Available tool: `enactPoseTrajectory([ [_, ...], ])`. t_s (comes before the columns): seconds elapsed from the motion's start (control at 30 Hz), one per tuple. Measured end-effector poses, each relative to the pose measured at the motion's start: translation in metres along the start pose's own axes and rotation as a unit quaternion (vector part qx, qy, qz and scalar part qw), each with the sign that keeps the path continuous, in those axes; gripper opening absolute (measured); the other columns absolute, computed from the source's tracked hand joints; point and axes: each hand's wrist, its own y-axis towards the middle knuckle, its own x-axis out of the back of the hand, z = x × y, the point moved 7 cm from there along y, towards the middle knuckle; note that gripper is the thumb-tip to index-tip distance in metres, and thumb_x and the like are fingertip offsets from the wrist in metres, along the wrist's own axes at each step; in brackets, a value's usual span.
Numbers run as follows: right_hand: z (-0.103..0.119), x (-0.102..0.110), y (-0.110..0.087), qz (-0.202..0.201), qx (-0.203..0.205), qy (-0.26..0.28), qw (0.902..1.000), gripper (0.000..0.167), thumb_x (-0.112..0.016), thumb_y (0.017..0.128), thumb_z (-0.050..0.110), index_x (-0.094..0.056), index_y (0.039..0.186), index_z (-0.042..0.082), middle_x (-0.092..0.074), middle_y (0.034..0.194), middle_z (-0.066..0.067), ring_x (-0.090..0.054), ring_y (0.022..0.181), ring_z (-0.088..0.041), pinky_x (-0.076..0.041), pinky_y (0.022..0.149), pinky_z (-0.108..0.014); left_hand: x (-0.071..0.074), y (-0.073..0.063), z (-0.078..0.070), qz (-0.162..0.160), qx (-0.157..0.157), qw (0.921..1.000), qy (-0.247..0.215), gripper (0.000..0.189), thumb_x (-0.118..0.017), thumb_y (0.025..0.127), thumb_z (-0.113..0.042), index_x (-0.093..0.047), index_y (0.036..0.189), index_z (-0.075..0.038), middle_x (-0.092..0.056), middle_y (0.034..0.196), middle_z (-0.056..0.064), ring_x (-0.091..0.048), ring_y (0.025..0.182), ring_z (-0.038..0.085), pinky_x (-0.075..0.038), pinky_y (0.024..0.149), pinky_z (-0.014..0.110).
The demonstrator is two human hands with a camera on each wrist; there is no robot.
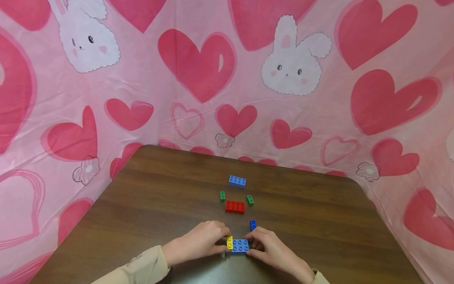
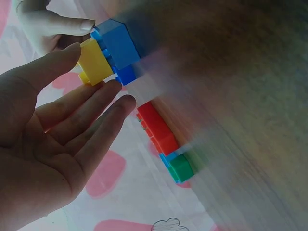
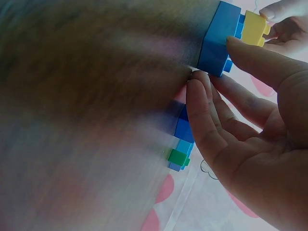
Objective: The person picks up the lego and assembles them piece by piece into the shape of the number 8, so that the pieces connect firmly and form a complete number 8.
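My left hand (image 1: 199, 241) pinches a small yellow building brick (image 1: 229, 243) between thumb and fingers. That yellow brick (image 2: 95, 61) sits on the studs at the left end of a light blue eight-stud brick (image 1: 241, 246), which stands on the table. At the blue brick's right end, my right hand (image 1: 276, 247) grips it with thumb and fingers. In the right wrist view the right thumb lies against the stud side of the blue brick (image 3: 217, 41). Just beyond the right fingers is a small dark blue brick (image 1: 253, 225).
Farther back on the brown wooden table (image 1: 170, 189) lie a red brick (image 1: 235, 207), a left green brick (image 1: 222, 196), a right green brick (image 1: 250, 200) and another light blue brick (image 1: 237, 181). A pink cloth (image 1: 248, 98) with hearts and rabbits hangs around the table.
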Motion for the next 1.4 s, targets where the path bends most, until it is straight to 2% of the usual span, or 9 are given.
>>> enactPoseTrajectory([
  [0.3, -0.001, 0.0009, 0.0011, 0.007, -0.015, 0.003, 0.9999, 0.029, -0.073, 0.089, 0.023, -0.067, 0.113, 0.008, -0.063, 0.097, 0.0, -0.056, 0.08, 0.007, -0.052, 0.069, -0.016, -0.0028, 0.0018, 0.0005, -0.001, 0.001, 0.9999, 0.01, 0.025, -0.076, 0.087, -0.033, -0.073, 0.105, -0.015, -0.071, 0.091, -0.005, -0.05, 0.073, -0.005, -0.047, 0.068, 0.014],
  [0.67, -0.0004, 0.0004, 0.0016, 0.01, -0.025, 0.012, 0.9996, 0.03, -0.073, 0.09, 0.025, -0.067, 0.114, 0.009, -0.063, 0.098, 0.0, -0.055, 0.08, 0.006, -0.052, 0.07, -0.016, -0.0062, 0.0038, 0.001, 0.011, 0.02, 0.9996, -0.02, 0.023, -0.077, 0.086, -0.029, -0.072, 0.103, -0.014, -0.07, 0.088, -0.005, -0.048, 0.068, -0.004, -0.045, 0.065, 0.012],
  [0.8, -0.0006, 0.0002, 0.0017, 0.012, -0.027, 0.011, 0.9995, 0.03, -0.073, 0.09, 0.026, -0.067, 0.113, 0.009, -0.063, 0.099, 0.0, -0.056, 0.08, 0.006, -0.052, 0.07, -0.016, -0.0071, 0.0056, 0.0028, 0.009, 0.026, 0.9987, -0.042, 0.02, -0.078, 0.085, -0.026, -0.071, 0.099, -0.014, -0.072, 0.087, -0.005, -0.052, 0.068, -0.004, -0.046, 0.065, 0.011],
  [1.1, -0.0001, -0.0008, 0.0015, 0.004, -0.013, -0.001, 0.9999, 0.028, -0.073, 0.09, 0.024, -0.067, 0.112, 0.008, -0.062, 0.097, 0.0, -0.056, 0.079, 0.007, -0.052, 0.069, -0.016, -0.006, 0.0062, 0.0062, 0.008, 0.039, 0.9952, -0.089, 0.017, -0.08, 0.082, -0.022, -0.072, 0.094, -0.013, -0.07, 0.08, -0.006, -0.049, 0.065, -0.004, -0.044, 0.061, 0.011],
  [1.23, -0.0002, -0.0011, 0.0019, 0.006, -0.016, 0.0, 0.9999, 0.027, -0.073, 0.09, 0.024, -0.067, 0.111, 0.008, -0.062, 0.097, -0.001, -0.056, 0.079, 0.007, -0.052, 0.068, -0.016, -0.0065, 0.007, 0.0075, 0.005, 0.038, 0.9946, -0.096, 0.016, -0.081, 0.081, -0.021, -0.073, 0.093, -0.013, -0.071, 0.079, -0.005, -0.048, 0.064, -0.004, -0.044, 0.06, 0.011],
  [1.4, -0.0006, -0.0013, 0.0025, 0.013, -0.026, 0.01, 0.9995, 0.028, -0.073, 0.089, 0.025, -0.067, 0.111, 0.008, -0.062, 0.098, 0.0, -0.055, 0.079, 0.007, -0.052, 0.068, -0.016, -0.0088, 0.0076, 0.0083, -0.001, 0.039, 0.9957, -0.083, 0.017, -0.081, 0.08, -0.022, -0.073, 0.093, -0.013, -0.068, 0.078, -0.007, -0.046, 0.064, -0.004, -0.041, 0.059, 0.012],
])
